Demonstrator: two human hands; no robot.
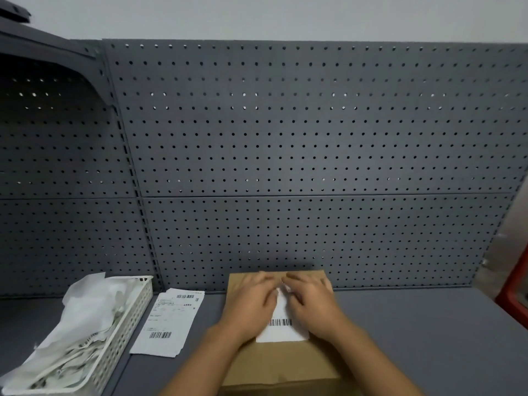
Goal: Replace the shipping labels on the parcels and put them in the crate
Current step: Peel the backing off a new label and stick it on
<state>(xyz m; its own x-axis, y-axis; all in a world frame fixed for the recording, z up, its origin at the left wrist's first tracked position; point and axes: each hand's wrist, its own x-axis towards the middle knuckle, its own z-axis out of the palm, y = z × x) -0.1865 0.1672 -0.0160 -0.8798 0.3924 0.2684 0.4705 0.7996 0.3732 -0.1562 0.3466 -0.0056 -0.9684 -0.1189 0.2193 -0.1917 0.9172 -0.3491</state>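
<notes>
Parcel: the brown cardboard parcel (285, 364) lies flat on the grey table (414, 338), directly in front of me and close to the pegboard wall (314, 138).
Label on parcel: a white label (281, 328) lies on the top face. Its long axis runs away from me, and the barcode is at the end nearer to me.
My left hand: my left hand (251, 300) rests on the parcel at the left side of the label, with the fingertips at the label's far end.
My right hand: my right hand (311, 301) lies mirrored on the right side, and its fingertips almost meet the left ones.
Grip: the fingers are blurred, so I cannot tell whether they pinch the far edge or press it flat.
Key relation: both hands are at the far end, so I judge that any peeling or smoothing goes along the long axis, toward me.
Spare sheet: a loose printed label (168, 321) lies just left of the parcel, nearer to my left hand.
Basket: the white basket (137, 310) with crumpled paper is further left.
Crate: the red thing (514, 290) at the right edge is probably the crate. It is well apart from the parcel, and my right hand is nearer to it.
</notes>
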